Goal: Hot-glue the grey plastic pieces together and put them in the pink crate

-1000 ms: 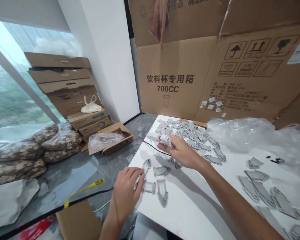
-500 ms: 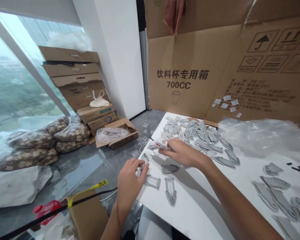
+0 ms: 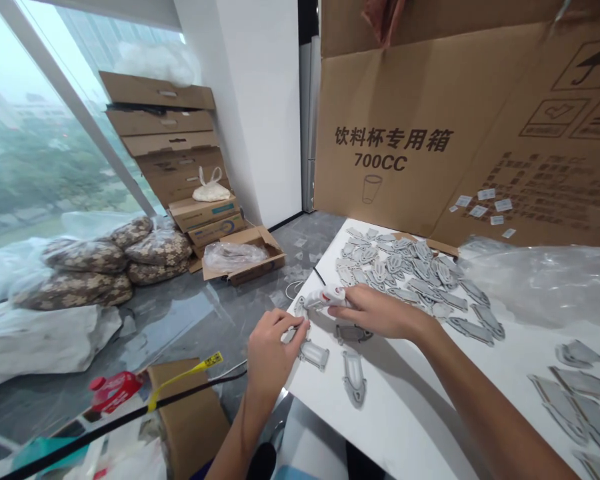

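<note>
White, red-marked tool (image 3: 329,296) clamped in right grip (image 3: 380,312); grey, pale-centred, pointed piece (image 3: 354,379) nearby; left grip (image 3: 271,348) unclear.

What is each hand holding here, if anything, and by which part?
The right hand grips the white tool at its rear end. The left hand has fingertips at a grey piece; gripping or pressing cannot be told.

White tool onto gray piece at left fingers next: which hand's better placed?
Right, I'd judge: the right hand holds the white tool close to the gray piece; the left hand is at that piece, fingers low.
</note>
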`<state>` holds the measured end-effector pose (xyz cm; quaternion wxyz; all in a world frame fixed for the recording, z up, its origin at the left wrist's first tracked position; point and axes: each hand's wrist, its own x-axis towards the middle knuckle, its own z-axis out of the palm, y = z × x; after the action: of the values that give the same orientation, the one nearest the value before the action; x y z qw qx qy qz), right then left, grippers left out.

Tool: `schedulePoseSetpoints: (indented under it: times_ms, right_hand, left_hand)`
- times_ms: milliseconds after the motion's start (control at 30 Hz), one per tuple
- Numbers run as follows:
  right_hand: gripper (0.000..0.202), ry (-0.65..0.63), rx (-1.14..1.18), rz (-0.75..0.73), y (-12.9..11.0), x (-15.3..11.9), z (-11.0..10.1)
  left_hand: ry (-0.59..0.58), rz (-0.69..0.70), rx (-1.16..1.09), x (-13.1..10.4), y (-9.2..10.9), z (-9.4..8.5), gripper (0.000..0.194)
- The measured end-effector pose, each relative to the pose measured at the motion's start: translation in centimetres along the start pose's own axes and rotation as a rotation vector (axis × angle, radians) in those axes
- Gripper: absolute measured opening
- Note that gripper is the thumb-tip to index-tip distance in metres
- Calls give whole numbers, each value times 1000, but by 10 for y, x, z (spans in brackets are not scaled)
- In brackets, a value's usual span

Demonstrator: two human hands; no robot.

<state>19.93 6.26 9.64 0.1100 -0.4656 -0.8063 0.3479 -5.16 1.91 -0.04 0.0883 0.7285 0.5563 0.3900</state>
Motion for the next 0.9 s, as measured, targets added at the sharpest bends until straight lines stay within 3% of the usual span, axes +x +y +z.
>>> schedulePoseSetpoints:
  times_ms: [200, 367, 900]
  right_hand:
    - [34, 3, -9, -69, 2, 2, 4]
    - [26, -9, -34, -34, 3, 1, 5]
    - [31, -68, 32, -9, 4, 1, 9]
  left_hand:
    - [11, 0, 13, -1, -1, 2, 18]
    - [30, 9, 37, -1, -2, 4, 19]
    - [78, -12, 110, -5, 0, 7, 18]
